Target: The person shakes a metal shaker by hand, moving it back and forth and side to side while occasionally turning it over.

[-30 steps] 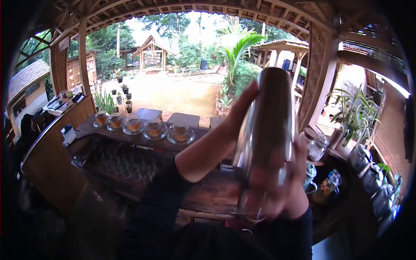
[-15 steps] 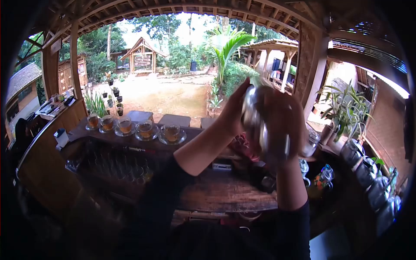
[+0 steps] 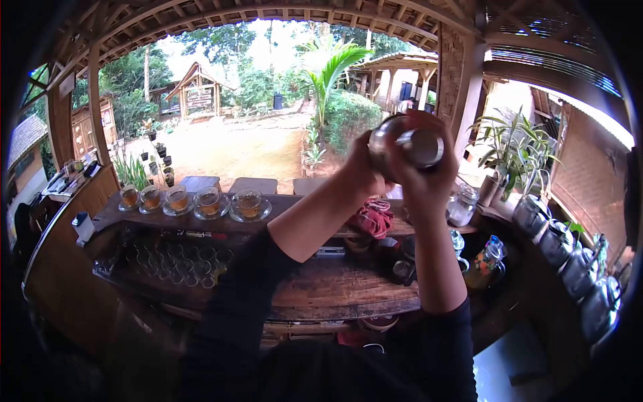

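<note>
A shiny metal cocktail shaker [image 3: 422, 149] is held up in front of me, above the counter, its round end tilted toward the camera. My left hand [image 3: 367, 167] wraps its left side. My right hand [image 3: 434, 177] grips it from the right, fingers curled over the top. Parts of the shaker are hidden behind the fingers. Below the hands lies a bunched red cloth [image 3: 374, 218] on the counter.
Several glass cups of brown drink [image 3: 207, 199] stand on saucers along the raised ledge. Many upturned glasses [image 3: 181, 261] sit lower left. A glass jar [image 3: 462, 206], a floral pitcher [image 3: 489, 261] and metal kettles [image 3: 577, 268] are at right. The wooden counter [image 3: 335, 288] runs below.
The shaker has turned from a blurred upright pose to its round end facing me, both hands still around it. The camera view has shifted slightly to the right.
</note>
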The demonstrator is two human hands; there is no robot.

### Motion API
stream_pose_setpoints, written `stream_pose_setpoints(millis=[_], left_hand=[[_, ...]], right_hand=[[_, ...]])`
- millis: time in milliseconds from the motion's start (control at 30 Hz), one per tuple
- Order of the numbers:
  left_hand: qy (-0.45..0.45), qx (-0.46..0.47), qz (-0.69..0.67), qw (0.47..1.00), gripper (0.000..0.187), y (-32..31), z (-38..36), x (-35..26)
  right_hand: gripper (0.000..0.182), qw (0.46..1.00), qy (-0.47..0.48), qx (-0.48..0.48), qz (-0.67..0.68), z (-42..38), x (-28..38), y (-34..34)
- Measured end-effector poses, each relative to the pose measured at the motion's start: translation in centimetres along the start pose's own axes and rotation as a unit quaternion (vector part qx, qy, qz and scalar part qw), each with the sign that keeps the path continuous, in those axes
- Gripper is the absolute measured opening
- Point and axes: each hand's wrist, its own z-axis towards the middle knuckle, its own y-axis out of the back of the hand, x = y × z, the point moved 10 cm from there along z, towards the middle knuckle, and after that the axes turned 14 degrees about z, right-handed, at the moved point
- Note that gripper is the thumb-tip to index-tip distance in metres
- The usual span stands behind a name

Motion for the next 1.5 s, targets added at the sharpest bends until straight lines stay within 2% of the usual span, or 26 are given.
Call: stream_pose_setpoints(millis=[67,133,233,333,367,400,467,500,533,600,667,767,800,833,867,900,933,1000,1067,1133,1167,1200,1267,1333,1400,1500], left_hand=[[-0.009,0.196,-0.065,0.978,0.048,-4.7,-3.1,-0.1],[0.016,0.159,0.007,0.987,0.052,-7.1,-6.3,-1.5],[-0.054,0.231,0.022,0.971,0.058,-9.9,-8.2,-2.0],[0.041,0.311,-0.116,0.942,0.054,-8.7,-5.6,-1.7],[-0.002,0.446,-0.163,0.88,0.054,-7.1,-4.5,-1.8],[-0.001,0.447,-0.165,0.879,0.054,-8.1,-5.3,-1.6],[-0.109,0.027,0.139,0.984,0.058,-3.6,-3.5,-1.9],[0.006,0.28,-0.112,0.954,0.056,-5.7,-3.8,-0.9],[0.049,0.315,-0.145,0.937,0.056,-6.9,-5.6,-1.3],[-0.076,0.198,-0.011,0.977,0.057,-7.7,-8.4,-3.3],[-0.199,0.228,0.087,0.949,0.057,-9.2,-9.7,-4.6],[-0.024,0.246,-0.063,0.967,0.056,-4.7,-5.2,-2.2],[0.014,0.313,-0.136,0.94,0.056,-3.8,-3.9,-0.8],[0.008,0.131,-0.107,0.985,0.056,0.8,-0.9,1.4],[0.002,-0.053,-0.07,0.996,0.056,5.1,0.2,2.8],[0.02,-0.083,-0.091,0.992,0.054,3.3,-1.9,3.1],[-0.006,0.323,-0.295,0.899,0.058,-2.2,-3.3,1.8],[-0.004,0.152,-0.063,0.986,0.07,-4.3,-5.9,1.1],[-0.148,0.402,-0.053,0.902,0.092,-10.2,-9.7,-1.7],[-0.07,0.295,-0.036,0.952,0.083,-7.2,-6.7,-1.5],[0.007,0.367,-0.14,0.92,0.074,-6.7,-5.1,-0.4],[0.082,0.432,-0.242,0.865,0.068,-5.8,-4.1,0.9],[-0.071,0.044,0.092,0.992,0.057,1.4,0.3,2.1],[-0.094,0.013,0.139,0.986,0.052,-1.3,-2.3,1.0],[0.075,0.333,-0.118,0.932,0.048,-7.1,-4.8,0.6],[-0.131,0.23,0.129,0.956,0.049,-6.9,-5.3,-1.8]], right_hand=[[0.039,0.993,0.101,-0.021,-0.05,-0.9,3.2,1.5],[0.042,0.963,0.033,0.149,-0.223,-4.2,4.2,0.9],[0.054,0.956,0.125,0.164,-0.21,-3.5,5.7,-0.6],[0.073,0.932,0.247,0.173,-0.199,-3.8,8.0,-2.3],[0.064,0.97,0.201,0.103,-0.085,-3.1,5.0,-1.4],[0.056,0.988,0.151,0.032,0.032,-2.8,1.5,-0.3],[0.057,0.997,0.007,-0.063,0.042,-2.0,0.2,1.6],[0.057,0.996,0.077,-0.034,0.012,-2.1,3.5,1.4],[0.055,0.987,0.156,0.017,-0.029,-2.6,6.8,0.8],[0.051,0.991,0.127,0.035,-0.036,-3.0,5.7,0.8],[0.043,0.993,0.075,0.071,-0.055,-3.2,4.2,0.4],[0.03,0.988,-0.006,0.127,-0.086,-4.4,2.7,0.1],[0.033,0.951,0.258,0.144,-0.086,-2.7,5.4,-1.5],[0.032,0.997,0.026,0.076,0.0,-1.8,0.2,-0.8],[0.033,0.996,-0.066,0.058,0.002,-1.8,-1.7,-0.5],[0.037,0.996,0.01,0.089,-0.015,-1.7,0.6,-0.8],[0.042,0.988,0.089,0.119,-0.032,-2.0,3.3,-0.8],[0.037,0.969,0.158,0.183,-0.046,-4.0,8.7,-1.7],[0.033,0.925,0.289,0.215,-0.121,-6.0,11.7,-1.6],[0.034,0.941,0.241,0.192,-0.138,-6.4,7.7,-1.0],[0.035,0.949,0.213,0.18,-0.145,-6.8,5.6,-0.9],[0.047,0.931,0.318,0.111,-0.14,-5.9,4.4,-0.6],[0.05,0.993,-0.084,-0.082,-0.001,-3.7,-3.5,2.3],[0.048,0.997,-0.072,-0.027,-0.025,-3.0,-1.1,2.5],[0.051,0.951,0.261,0.103,-0.132,-4.5,7.8,0.3],[0.051,0.944,0.271,0.129,-0.139,-5.0,6.7,0.3]])
